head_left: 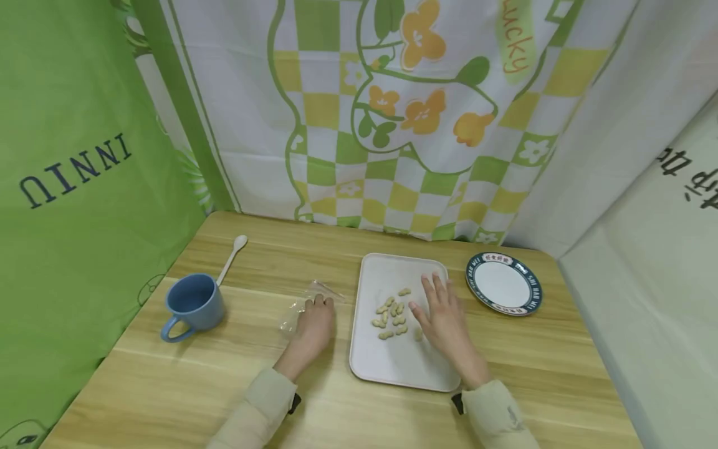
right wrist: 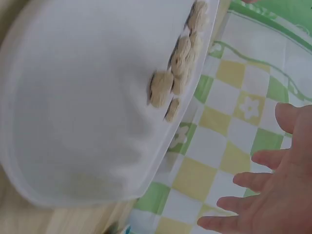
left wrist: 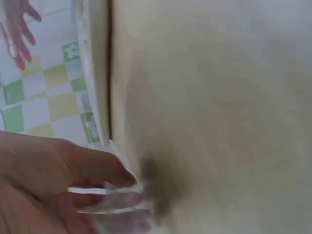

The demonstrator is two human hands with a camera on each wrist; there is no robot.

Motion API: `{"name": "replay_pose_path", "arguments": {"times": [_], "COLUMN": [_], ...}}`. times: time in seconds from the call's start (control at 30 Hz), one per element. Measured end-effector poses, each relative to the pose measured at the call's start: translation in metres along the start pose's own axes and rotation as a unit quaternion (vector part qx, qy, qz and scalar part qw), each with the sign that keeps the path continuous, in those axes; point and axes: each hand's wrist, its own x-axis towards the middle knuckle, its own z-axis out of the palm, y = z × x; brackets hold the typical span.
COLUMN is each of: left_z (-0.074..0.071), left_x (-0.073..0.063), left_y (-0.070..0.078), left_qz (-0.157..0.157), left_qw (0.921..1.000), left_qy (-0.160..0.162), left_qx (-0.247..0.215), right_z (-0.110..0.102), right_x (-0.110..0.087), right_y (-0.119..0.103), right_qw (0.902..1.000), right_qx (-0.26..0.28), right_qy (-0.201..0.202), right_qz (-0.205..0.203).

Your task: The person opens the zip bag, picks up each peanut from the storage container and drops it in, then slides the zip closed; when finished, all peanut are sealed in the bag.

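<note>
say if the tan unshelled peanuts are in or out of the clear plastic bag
Out: the visible peanuts lie loose on the pale rectangular tray, apart from the bag.

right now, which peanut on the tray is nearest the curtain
The single peanut at the far end of the group on the tray; all the others lie farther from the curtain.

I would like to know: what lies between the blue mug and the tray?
Between the blue mug and the tray, the head view shows the left hand and a clear plastic bag.
</note>
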Motion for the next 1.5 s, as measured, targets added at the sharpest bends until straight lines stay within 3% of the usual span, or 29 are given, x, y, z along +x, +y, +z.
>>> {"name": "replay_pose_path", "arguments": {"times": [0.2, 0.3, 0.37, 0.43, 0.5, 0.57, 0.63, 0.73, 0.83, 0.97, 1.07, 1.2, 1.37, 1.5], "left_z": [-0.007, -0.019, -0.030, -0.039, -0.048, -0.052, -0.055, -0.057, -0.056, -0.053, -0.049, -0.046, -0.046, -0.045], "left_x": [-0.010, -0.018, -0.024, -0.030, -0.036, -0.041, -0.044, -0.048, -0.049, -0.050, -0.050, -0.054, -0.061, -0.064], "left_y": [-0.008, -0.006, 0.000, 0.007, 0.014, 0.020, 0.023, 0.024, 0.023, 0.018, 0.016, 0.023, 0.043, 0.055], "left_qz": [0.021, 0.043, 0.068, 0.108, 0.154, 0.202, 0.244, 0.288, 0.307, 0.306, 0.296, 0.281, 0.236, 0.180], "left_qw": [0.9967, 0.9905, 0.9850, 0.9751, 0.9646, 0.9498, 0.9359, 0.9224, 0.9179, 0.9206, 0.9282, 0.9343, 0.9102, 0.8997], "left_qy": [0.075, 0.130, 0.158, 0.193, 0.212, 0.236, 0.249, 0.251, 0.247, 0.239, 0.216, 0.142, 0.072, 0.042], "left_qx": [0.024, 0.015, 0.004, -0.014, -0.027, -0.041, -0.052, -0.055, -0.046, -0.042, -0.065, -0.167, -0.332, -0.396], "right_z": [0.001, 0.000, -0.001, -0.004, -0.005, -0.007, -0.008, -0.006, -0.009, -0.015, -0.019, -0.021, -0.019, -0.014], "right_x": [-0.009, -0.013, -0.014, -0.013, -0.012, -0.010, -0.012, -0.014, -0.016, -0.020, -0.023, -0.028, -0.033, -0.034], "right_y": [-0.020, -0.034, -0.043, -0.051, -0.055, -0.057, -0.055, -0.049, -0.046, -0.045, -0.046, -0.051, -0.058, -0.061], "right_qw": [0.9975, 0.9917, 0.9809, 0.9558, 0.9209, 0.8867, 0.8684, 0.8652, 0.8651, 0.8543, 0.8514, 0.8632, 0.8794, 0.8806], "right_qx": [0.043, 0.116, 0.192, 0.289, 0.372, 0.425, 0.441, 0.438, 0.443, 0.467, 0.474, 0.461, 0.446, 0.448], "right_qy": [0.033, 0.026, -0.004, -0.055, -0.109, -0.158, -0.188, -0.191, -0.177, -0.170, -0.167, -0.155, -0.140, -0.133], "right_qz": [-0.044, -0.048, -0.031, -0.001, 0.045, 0.092, 0.127, 0.151, 0.155, 0.153, 0.150, 0.135, 0.092, 0.080]}}
